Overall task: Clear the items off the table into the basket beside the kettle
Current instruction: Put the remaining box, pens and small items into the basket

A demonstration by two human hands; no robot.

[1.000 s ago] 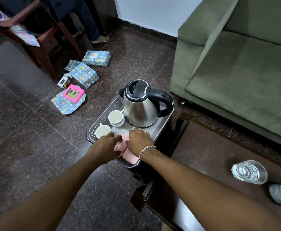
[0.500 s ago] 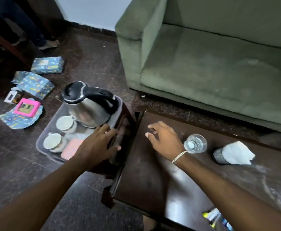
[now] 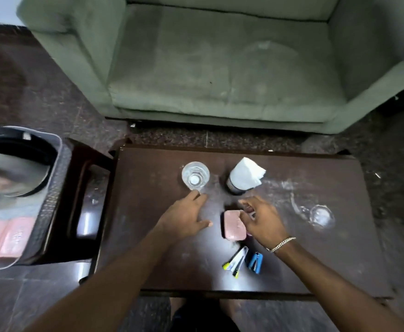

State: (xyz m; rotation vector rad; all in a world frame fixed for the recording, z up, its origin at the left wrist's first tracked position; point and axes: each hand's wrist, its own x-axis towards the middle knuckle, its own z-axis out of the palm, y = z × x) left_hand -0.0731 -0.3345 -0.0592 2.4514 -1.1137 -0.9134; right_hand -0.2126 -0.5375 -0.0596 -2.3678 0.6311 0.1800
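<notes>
The pink block (image 3: pixel 232 225), likely the next thing to be cleared, lies flat near the middle of the bench (image 3: pixel 148 259), where both hands can reach it. The right hand (image 3: pixel 260 219) hangs over its right edge with fingers half curled. It covers that side, so whether it pinches the block or only hovers cannot be told. The left hand (image 3: pixel 186 219) is spread flat and holds nothing. Its fingertips lie just beside the glass of water (image 3: pixel 195 175), perhaps ready to take it. Behind stands a dark cup (image 3: pixel 234 188) stuffed with a white tissue (image 3: pixel 246 173), and nearer the person lie a yellow-and-white tool (image 3: pixel 235 261) and a blue tool (image 3: pixel 254 259), possibly staplers. A clear object (image 3: pixel 320 215) to the right is too blurred to name. The basket (image 3: pixel 52 200) sits off the bench's left end, cut by the frame edge. The kettle (image 3: pixel 11 164) in it is smeared by motion, and pink pieces (image 3: pixel 4 238) like the block lie beside it. A green sofa (image 3: pixel 220 80) fills the background.
</notes>
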